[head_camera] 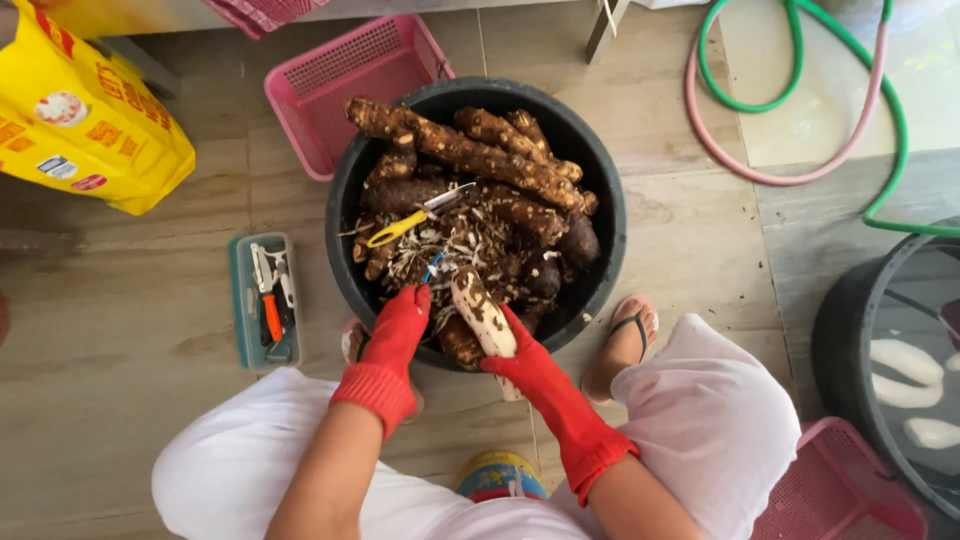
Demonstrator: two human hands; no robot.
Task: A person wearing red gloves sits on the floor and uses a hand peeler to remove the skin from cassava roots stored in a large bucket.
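Note:
A black tub (600, 190) on the floor holds several brown cassava roots (470, 150) and a heap of peelings. My right hand (525, 365), in a red glove, grips a partly peeled root (480, 305), white with brown patches, over the tub's near rim. My left hand (400, 325), also red-gloved, holds a small blue-handled peeler (432, 266) against the root's far end. A yellow-handled peeler (410, 222) lies on the peelings in the tub.
A pink basket (340, 80) stands behind the tub, a yellow sack (80, 110) at far left. A teal tray (262, 300) with small tools lies left of the tub. Right: a black tub (850, 330) with peeled white roots in water, another pink basket (840, 480), hoses (800, 100).

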